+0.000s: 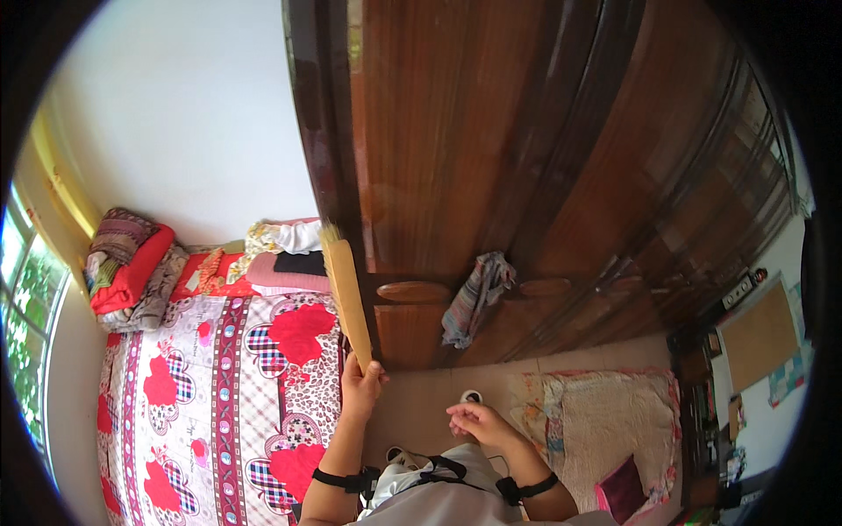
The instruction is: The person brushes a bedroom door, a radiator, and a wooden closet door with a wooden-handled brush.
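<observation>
My left hand (362, 388) grips the handle end of a long wooden brush (348, 296), its pale bristles facing left and its tip pointing up beside the edge of a dark wooden wardrobe (447, 131). Behind and left of the brush lies a bed (223, 394) with a red, white and pink patterned cover. My right hand (477, 421) holds nothing and hovers above the floor, its fingers loosely bent and apart. Above it, a crumpled patterned cloth (477, 299) hangs on the wardrobe's front.
Folded blankets (135, 269) and a pile of clothes (286, 263) lie at the bed's far end. A quilted mat (612, 414) with a dark red cushion (620, 490) covers the floor at right. Shelving (700, 421) stands beyond it; a window (29, 315) is at left.
</observation>
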Demonstrator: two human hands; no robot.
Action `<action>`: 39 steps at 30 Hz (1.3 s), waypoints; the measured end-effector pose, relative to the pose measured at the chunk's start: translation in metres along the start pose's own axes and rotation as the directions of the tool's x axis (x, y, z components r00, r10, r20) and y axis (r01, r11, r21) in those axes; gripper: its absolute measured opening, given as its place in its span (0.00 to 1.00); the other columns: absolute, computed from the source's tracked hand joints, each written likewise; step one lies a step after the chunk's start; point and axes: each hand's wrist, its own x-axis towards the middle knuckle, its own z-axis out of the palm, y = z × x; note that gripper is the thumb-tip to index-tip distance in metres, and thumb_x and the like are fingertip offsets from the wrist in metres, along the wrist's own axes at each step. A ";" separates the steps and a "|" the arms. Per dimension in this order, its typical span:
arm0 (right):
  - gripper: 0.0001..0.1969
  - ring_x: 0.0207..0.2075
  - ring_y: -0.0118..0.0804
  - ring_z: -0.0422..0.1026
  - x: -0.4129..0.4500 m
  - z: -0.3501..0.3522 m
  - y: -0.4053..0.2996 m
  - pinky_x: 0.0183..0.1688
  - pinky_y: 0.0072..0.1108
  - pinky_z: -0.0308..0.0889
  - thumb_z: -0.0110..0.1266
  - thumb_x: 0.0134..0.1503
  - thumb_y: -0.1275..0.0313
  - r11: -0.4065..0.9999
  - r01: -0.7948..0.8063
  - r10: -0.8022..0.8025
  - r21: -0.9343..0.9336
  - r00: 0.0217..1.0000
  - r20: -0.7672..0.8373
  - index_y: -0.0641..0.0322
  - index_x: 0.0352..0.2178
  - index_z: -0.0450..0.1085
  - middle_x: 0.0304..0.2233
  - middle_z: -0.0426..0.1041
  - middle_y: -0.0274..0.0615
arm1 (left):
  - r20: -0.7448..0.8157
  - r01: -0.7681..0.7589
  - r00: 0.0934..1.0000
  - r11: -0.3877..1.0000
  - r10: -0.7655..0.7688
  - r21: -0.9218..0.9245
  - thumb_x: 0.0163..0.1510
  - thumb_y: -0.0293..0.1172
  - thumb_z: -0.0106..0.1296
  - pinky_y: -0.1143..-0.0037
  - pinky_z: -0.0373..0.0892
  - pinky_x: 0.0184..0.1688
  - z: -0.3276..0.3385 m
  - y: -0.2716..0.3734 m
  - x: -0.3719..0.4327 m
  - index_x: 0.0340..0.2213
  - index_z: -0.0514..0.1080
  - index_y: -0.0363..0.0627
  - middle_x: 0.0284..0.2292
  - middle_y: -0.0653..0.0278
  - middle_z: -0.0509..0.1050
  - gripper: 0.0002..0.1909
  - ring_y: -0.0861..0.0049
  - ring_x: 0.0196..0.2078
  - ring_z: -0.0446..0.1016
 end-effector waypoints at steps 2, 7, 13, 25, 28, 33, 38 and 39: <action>0.13 0.34 0.24 0.70 0.003 -0.001 -0.006 0.38 0.17 0.69 0.47 0.63 0.71 0.999 -0.003 0.001 -0.033 0.999 -0.038 0.67 0.46 0.67 0.33 0.72 0.36 | 0.059 0.061 0.996 0.998 -0.060 -0.021 0.65 0.42 0.39 0.82 0.66 0.25 -0.003 -0.001 0.006 0.45 0.65 0.42 0.24 0.67 0.68 0.16 0.82 0.22 0.68; 0.12 0.32 0.24 0.71 0.010 0.002 -0.018 0.37 0.17 0.68 0.47 0.64 0.71 0.998 -0.003 0.000 -0.056 0.998 -0.064 0.67 0.45 0.67 0.32 0.72 0.36 | 0.074 0.166 0.984 0.982 -0.159 -0.092 0.65 0.47 0.37 0.81 0.64 0.21 -0.018 -0.037 0.015 0.40 0.67 0.44 0.22 0.68 0.68 0.18 0.82 0.20 0.68; 0.11 0.31 0.24 0.71 0.018 0.006 0.003 0.36 0.16 0.68 0.47 0.64 0.69 0.999 -0.046 0.045 -0.011 0.996 -0.079 0.66 0.43 0.69 0.31 0.72 0.35 | -0.075 0.562 0.816 0.817 -0.574 -0.129 0.63 0.53 0.38 0.81 0.61 0.15 -0.034 -0.072 -0.011 0.28 0.64 0.50 0.16 0.71 0.61 0.20 0.81 0.13 0.60; 0.11 0.30 0.25 0.71 0.020 -0.001 0.017 0.35 0.18 0.69 0.47 0.64 0.71 1.000 0.001 0.001 0.021 0.993 -0.122 0.67 0.42 0.69 0.30 0.73 0.38 | -0.093 0.075 0.993 0.993 -0.066 0.089 0.65 0.49 0.32 0.80 0.63 0.13 -0.037 -0.018 0.017 0.29 0.66 0.41 0.15 0.66 0.65 0.24 0.81 0.12 0.62; 0.11 0.30 0.25 0.71 0.021 0.001 0.018 0.35 0.18 0.70 0.47 0.64 0.70 1.000 0.013 -0.014 -0.005 0.994 -0.110 0.68 0.42 0.69 0.30 0.73 0.38 | -0.079 0.061 0.995 0.994 -0.054 0.092 0.65 0.50 0.32 0.79 0.62 0.14 -0.032 -0.012 0.017 0.31 0.67 0.41 0.15 0.66 0.65 0.24 0.80 0.12 0.62; 0.11 0.30 0.26 0.72 0.021 -0.003 0.022 0.35 0.18 0.70 0.47 0.64 0.70 1.000 0.021 -0.023 -0.016 0.994 -0.103 0.68 0.42 0.69 0.30 0.73 0.38 | -0.094 0.328 0.944 0.929 -0.316 0.171 0.64 0.52 0.34 0.78 0.61 0.14 -0.035 -0.024 0.002 0.32 0.67 0.41 0.15 0.66 0.64 0.25 0.79 0.12 0.62; 0.11 0.30 0.26 0.72 0.018 -0.006 0.032 0.36 0.18 0.70 0.47 0.63 0.71 1.000 -0.002 0.000 -0.030 0.996 -0.091 0.67 0.43 0.69 0.30 0.73 0.38 | -0.166 0.491 0.866 0.866 -0.472 0.100 0.63 0.54 0.39 0.79 0.57 0.12 -0.037 -0.050 -0.004 0.28 0.65 0.44 0.14 0.68 0.63 0.23 0.80 0.11 0.60; 0.11 0.30 0.26 0.72 0.018 -0.006 0.032 0.36 0.18 0.70 0.47 0.63 0.71 1.000 -0.005 0.002 -0.030 0.996 -0.090 0.67 0.43 0.69 0.30 0.73 0.38 | -0.168 0.493 0.865 0.865 -0.473 0.098 0.63 0.54 0.39 0.79 0.57 0.12 -0.037 -0.054 -0.003 0.28 0.65 0.44 0.14 0.68 0.63 0.23 0.80 0.11 0.60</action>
